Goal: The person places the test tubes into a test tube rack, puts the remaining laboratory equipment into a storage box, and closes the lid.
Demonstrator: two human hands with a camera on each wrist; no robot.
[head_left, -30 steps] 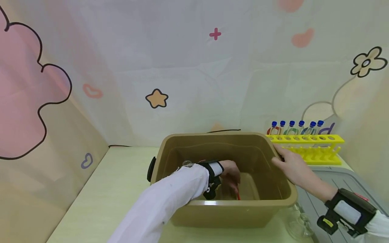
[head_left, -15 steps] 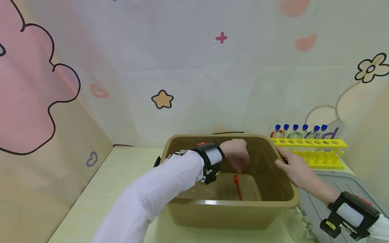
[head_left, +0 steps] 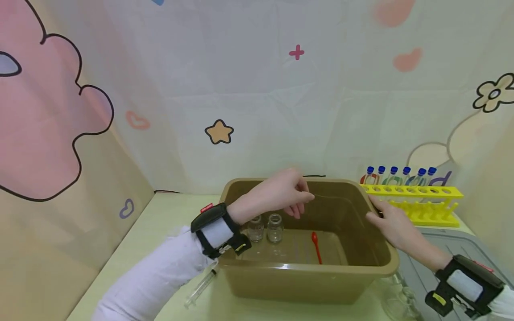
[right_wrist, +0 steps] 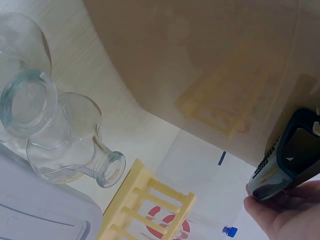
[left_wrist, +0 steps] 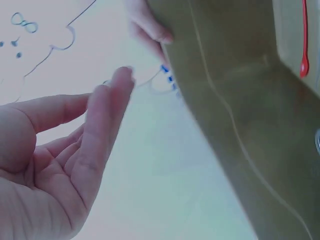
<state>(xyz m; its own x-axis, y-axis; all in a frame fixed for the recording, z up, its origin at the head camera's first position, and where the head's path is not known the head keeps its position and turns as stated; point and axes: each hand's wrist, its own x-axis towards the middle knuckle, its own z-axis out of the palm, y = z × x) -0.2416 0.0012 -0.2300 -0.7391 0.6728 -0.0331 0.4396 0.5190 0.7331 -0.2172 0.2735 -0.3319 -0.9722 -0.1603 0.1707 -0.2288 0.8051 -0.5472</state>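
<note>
A brown plastic bin [head_left: 309, 278] stands in the middle of the head view. My left hand [head_left: 279, 194] hovers above its opening, fingers loosely bent with nothing seen between them; the left wrist view shows the same hand [left_wrist: 70, 150] beside the bin wall. A red spoon [head_left: 316, 246] lies on the bin's floor, bowl toward the back. To its left, two small clear glass jars [head_left: 275, 229] stand upright, one partly behind my wrist. My right hand [head_left: 391, 223] holds the bin's right end; in the right wrist view its fingers curl at the black handle [right_wrist: 274, 175].
Behind right, a yellow rack [head_left: 413, 191] has several blue-capped tubes [head_left: 394, 176]. Glass flasks [right_wrist: 75, 135] stand at the bin's right front, beside a grey ridged panel [head_left: 441, 240]. A syringe [head_left: 202, 287] lies at the front left. A patterned cloth [head_left: 257, 98] hangs behind.
My left hand has let go of the red spoon on the bin floor, then risen and drawn back to the left. The jars and syringe have come into sight. My right hand keeps its hold.
</note>
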